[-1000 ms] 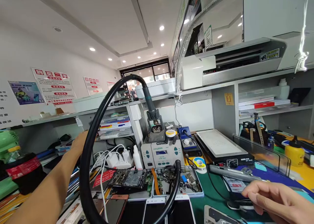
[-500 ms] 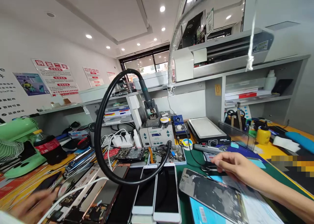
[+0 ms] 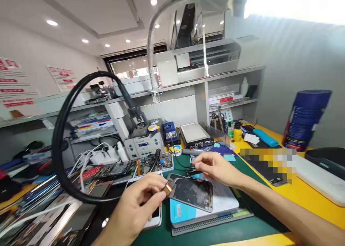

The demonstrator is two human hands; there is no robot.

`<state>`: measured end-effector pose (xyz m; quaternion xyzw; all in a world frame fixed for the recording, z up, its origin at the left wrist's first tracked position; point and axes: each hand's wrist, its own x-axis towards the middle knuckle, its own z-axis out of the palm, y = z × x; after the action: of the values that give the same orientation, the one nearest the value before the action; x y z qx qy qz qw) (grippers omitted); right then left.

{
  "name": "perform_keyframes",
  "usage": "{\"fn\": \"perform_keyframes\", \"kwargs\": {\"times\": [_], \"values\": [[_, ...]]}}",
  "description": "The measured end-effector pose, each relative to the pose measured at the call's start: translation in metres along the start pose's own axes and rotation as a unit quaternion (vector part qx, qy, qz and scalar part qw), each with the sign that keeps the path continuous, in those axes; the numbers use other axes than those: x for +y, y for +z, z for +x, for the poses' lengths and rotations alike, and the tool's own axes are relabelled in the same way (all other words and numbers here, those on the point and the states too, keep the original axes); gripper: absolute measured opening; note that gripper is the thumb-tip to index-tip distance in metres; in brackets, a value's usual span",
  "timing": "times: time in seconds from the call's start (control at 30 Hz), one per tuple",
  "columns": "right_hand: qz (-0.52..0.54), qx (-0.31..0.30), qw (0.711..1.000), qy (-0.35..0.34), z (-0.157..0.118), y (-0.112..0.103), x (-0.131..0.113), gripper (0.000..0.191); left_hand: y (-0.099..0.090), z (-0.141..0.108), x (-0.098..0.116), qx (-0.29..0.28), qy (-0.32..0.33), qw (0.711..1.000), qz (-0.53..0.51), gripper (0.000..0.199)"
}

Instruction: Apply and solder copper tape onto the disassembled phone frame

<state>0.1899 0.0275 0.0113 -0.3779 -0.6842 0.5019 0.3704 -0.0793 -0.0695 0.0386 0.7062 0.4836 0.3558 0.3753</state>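
Copper-col. pc (image 3: 168, 189) | L fingers (image 3: 154, 203) pinching it | R fingers (image 3: 205, 159) curled, can't tell if gripping

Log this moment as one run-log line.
left hand: pinching coppery piece | right hand: near phone part, grip unclear | phone part: lying on booklet

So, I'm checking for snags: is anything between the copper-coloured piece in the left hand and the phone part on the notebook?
Nothing visible stands between the copper-coloured piece, pinched in the left hand, and the phone part. The right hand is near the part's far edge, outside that gap.
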Motion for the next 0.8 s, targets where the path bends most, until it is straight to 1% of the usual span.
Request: {"fn": "perform_keyframes", "kwargs": {"times": [0.07, 0.13, 0.17, 0.23, 0.3, 0.37, 0.47, 0.57, 0.7, 0.8], "values": [[0.009, 0.003, 1.000, -0.018, -0.004, -0.003, -0.002, 0.022, 0.010, 0.039, 0.008, -0.028, 0.023, 0.999, 0.022, 0.026], [0.013, -0.001, 0.999, -0.035, -0.006, -0.005, -0.003, 0.024, 0.019, 0.067, 0.012, -0.042, 0.039, 0.998, 0.041, 0.028], [0.012, -0.001, 0.999, -0.042, -0.007, -0.006, -0.003, 0.025, 0.023, 0.077, 0.012, -0.046, 0.045, 0.997, 0.049, 0.029], [0.002, 0.011, 0.999, -0.053, -0.009, -0.006, -0.001, 0.031, 0.029, 0.088, 0.008, -0.048, 0.056, 0.995, 0.059, 0.030], [-0.018, 0.027, 0.998, -0.056, -0.010, -0.003, 0.001, 0.035, 0.032, 0.092, 0.001, -0.046, 0.066, 0.995, 0.063, 0.029], [-0.047, 0.042, 0.996, -0.056, -0.012, 0.001, 0.003, 0.033, 0.034, 0.092, -0.008, -0.042, 0.076, 0.994, 0.066, 0.026], [-0.100, 0.062, 0.991, -0.063, -0.014, 0.004, 0.003, 0.030, 0.034, 0.087, -0.022, -0.032, 0.087, 0.993, 0.069, 0.021], [-0.142, 0.065, 0.985, -0.077, -0.015, 0.005, 0.002, 0.031, 0.035, 0.082, -0.031, -0.020, 0.086, 0.994, 0.068, 0.017], [-0.221, 0.072, 0.964, -0.128, -0.015, 0.005, 0.004, 0.030, 0.037, 0.078, -0.034, -0.014, 0.076, 0.996, 0.045, 0.015], [-0.254, 0.085, 0.952, -0.150, -0.016, 0.004, 0.003, 0.029, 0.038, 0.075, -0.032, -0.017, 0.048, 0.999, 0.011, 0.017]]}}
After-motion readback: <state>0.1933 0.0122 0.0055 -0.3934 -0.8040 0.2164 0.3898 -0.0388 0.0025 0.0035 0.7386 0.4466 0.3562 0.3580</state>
